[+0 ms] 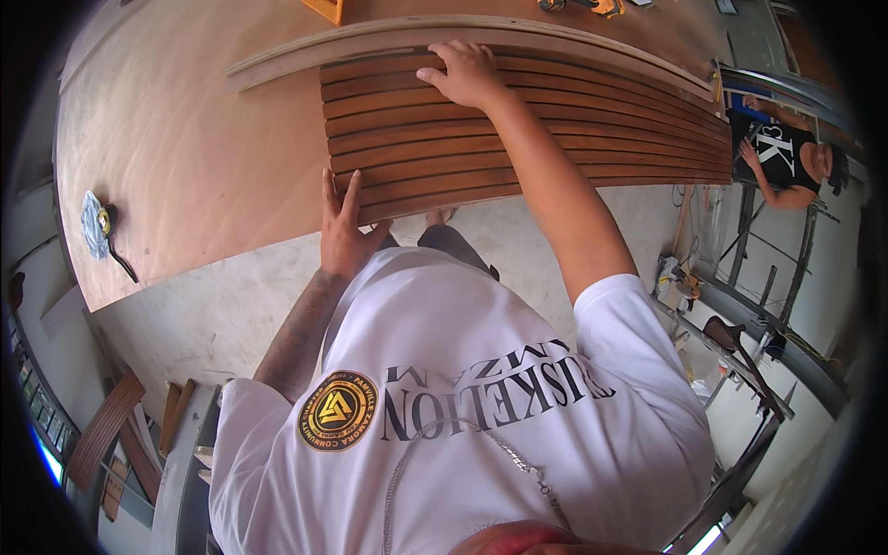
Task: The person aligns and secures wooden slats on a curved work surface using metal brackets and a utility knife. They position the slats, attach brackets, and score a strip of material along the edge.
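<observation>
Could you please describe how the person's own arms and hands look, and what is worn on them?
Both the left grip and the right grip are bare hands, without gloves. The loose white T-shirt sleeves are short, leaving the right forearm and left forearm bare. The latter seems to carry faint patterned markings, perhaps a tattoo. No watch or bracelet shows on either wrist.

A white shirt [462, 356] has big black letters [462, 418] and a round black-and-gold badge [338, 412] with small letters. A black top [784, 166] has big white letters [775, 148].
</observation>
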The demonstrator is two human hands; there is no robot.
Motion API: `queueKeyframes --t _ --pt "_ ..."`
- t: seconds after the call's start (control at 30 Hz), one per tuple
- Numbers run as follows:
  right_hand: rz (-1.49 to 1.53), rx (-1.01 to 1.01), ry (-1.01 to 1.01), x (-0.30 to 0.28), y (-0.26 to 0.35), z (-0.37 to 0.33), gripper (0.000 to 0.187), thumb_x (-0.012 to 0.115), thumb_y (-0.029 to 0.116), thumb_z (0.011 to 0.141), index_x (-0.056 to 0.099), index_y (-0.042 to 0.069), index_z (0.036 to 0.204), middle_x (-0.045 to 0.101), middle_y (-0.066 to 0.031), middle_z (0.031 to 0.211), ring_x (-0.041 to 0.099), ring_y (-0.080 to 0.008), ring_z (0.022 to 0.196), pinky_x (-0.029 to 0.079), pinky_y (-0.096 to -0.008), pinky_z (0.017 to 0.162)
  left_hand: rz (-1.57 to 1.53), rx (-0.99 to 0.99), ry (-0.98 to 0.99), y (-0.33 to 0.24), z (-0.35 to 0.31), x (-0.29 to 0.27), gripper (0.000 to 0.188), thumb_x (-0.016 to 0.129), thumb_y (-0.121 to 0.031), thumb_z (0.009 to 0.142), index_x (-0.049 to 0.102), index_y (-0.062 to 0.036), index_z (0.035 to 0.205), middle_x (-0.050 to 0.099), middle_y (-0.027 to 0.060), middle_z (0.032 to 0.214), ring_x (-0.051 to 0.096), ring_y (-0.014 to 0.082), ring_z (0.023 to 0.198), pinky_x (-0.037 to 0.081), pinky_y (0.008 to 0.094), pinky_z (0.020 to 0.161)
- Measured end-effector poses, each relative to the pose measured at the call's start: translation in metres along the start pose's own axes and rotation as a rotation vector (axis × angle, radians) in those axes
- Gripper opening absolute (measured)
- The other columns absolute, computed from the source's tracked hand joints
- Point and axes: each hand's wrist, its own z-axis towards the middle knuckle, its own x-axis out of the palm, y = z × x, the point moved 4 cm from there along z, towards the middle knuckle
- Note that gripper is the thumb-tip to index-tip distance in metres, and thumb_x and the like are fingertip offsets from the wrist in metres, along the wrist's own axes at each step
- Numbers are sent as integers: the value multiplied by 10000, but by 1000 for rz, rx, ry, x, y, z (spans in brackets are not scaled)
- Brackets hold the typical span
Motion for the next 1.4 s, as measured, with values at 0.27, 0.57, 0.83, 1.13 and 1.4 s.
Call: queueKeyframes --t 0.27,0.57,0.83,1.13,1.4 --pt "47 10 5 6 -4 -1 706 691 673 926 680 150 1400 662 -157 1389 542 -378 1381 358 -564 1188 -83 14 -36 26 -18 7 859 948 -230 796 552 -66 1540 455 286 1563 547 464 1383 537 487 1096" --pt "147 125 38 4 4 -8 661 758 554 927 687 100 1401 604 -221 1458 466 -394 1457 254 -563 1261 -33 111 -68 37 -16 12 834 955 -236 795 589 -98 1531 493 285 1534 515 471 1420 492 525 1127" --pt "194 160 169 -7 11 -10 718 691 556 990 575 87 1522 482 -226 1595 341 -401 1553 164 -571 1323 -4 109 -38 40 -15 13 841 944 -227 812 569 -91 1552 492 273 1550 477 467 1456 472 530 1151" --pt "314 7 -227 -70 -38 -139 561 730 292 989 603 41 1474 645 -158 1424 531 -326 1402 327 -492 1255 -27 266 68 54 -5 -1 859 956 -139 771 577 -64 1539 554 232 1487 540 424 1364 489 507 1119" --pt "370 443 -224 -61 -155 -415 461 681 264 966 670 74 1386 748 -150 1092 655 -355 1176 486 -496 1047 43 254 57 67 -5 -1 851 950 -142 754 589 -38 1518 590 228 1486 526 410 1398 477 510 1138"
